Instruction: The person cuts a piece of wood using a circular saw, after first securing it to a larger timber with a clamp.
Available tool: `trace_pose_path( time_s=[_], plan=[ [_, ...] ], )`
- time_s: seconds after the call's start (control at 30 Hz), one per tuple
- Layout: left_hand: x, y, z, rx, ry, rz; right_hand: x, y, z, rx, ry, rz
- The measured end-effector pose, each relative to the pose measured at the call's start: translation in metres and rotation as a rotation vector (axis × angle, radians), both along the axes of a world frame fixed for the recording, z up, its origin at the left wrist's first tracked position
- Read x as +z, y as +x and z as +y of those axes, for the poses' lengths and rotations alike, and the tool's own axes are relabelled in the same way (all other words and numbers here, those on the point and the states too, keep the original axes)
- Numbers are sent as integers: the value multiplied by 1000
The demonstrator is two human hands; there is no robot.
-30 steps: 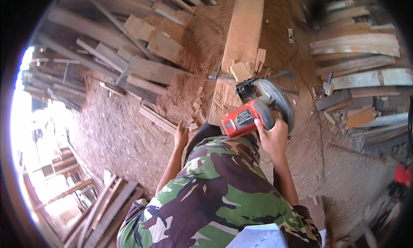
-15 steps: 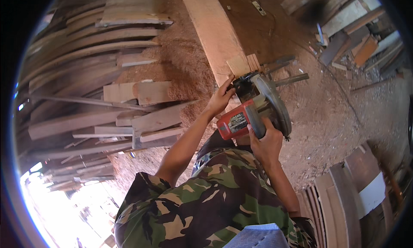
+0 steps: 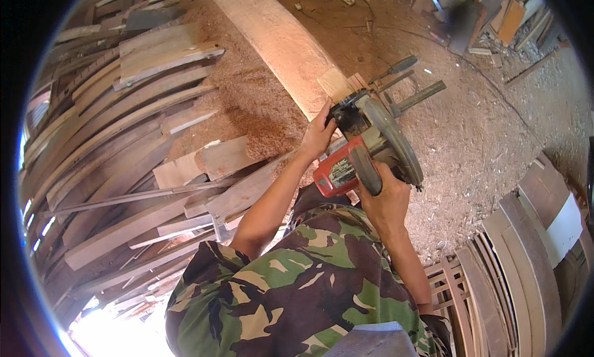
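A red and black circular saw (image 3: pixel 334 173) with a round, dusty blade guard (image 3: pixel 393 136) is in front of my body. My right hand (image 3: pixel 385 197) is wrapped around its black rear handle. My left hand (image 3: pixel 318 133) grips the saw's front left side, with its fingers curled at the black base. Beyond the saw a long, broad wooden board (image 3: pixel 272 40) stretches away to the upper left. A small pale wood block (image 3: pixel 334 83) lies at the board's near end, just ahead of the saw. The blade itself is hidden.
Stacked planks (image 3: pixel 133 128) fill the left side, with a heap of sawdust (image 3: pixel 263 112) beside them. Narrow wood pieces (image 3: pixel 421 97) jut out right of the saw. A cord (image 3: pixel 495 88) crosses the floor. More boards (image 3: pixel 532 245) stand at the lower right.
The view has turned, so the board and the plank piles appear shifted and tilted. Both hands keep their hold on the saw, which stays almost in the same place before me.
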State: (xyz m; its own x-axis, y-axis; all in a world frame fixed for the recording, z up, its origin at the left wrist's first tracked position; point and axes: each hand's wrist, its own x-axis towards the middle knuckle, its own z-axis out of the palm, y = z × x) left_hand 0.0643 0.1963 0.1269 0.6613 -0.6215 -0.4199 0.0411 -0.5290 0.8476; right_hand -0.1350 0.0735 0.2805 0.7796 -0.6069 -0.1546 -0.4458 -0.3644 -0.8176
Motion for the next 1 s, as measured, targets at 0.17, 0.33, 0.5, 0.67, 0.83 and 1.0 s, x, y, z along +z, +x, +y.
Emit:
trace_pose_path(
  time_s=[0.17,0.33,0.5,0.67,0.83,1.0],
  plan=[
    [-5,3,2,37,37,19,-1,1,0,-4,73,45],
    [-14,5,6,4,56,-104,-3,-2,-6,37,80,68],
    [-5,7,1,16,30,-25,-3,-1,-10,58,95,112],
    [-10,11,-2,47,-107,-42,-5,-1,-12,78,67,40],
    [3,20,-2,32,-9,54,-12,6,-11,106,114,62],
    [0,30,1,-9,-29,-72,-11,13,-15,141,117,54]
  ],
)
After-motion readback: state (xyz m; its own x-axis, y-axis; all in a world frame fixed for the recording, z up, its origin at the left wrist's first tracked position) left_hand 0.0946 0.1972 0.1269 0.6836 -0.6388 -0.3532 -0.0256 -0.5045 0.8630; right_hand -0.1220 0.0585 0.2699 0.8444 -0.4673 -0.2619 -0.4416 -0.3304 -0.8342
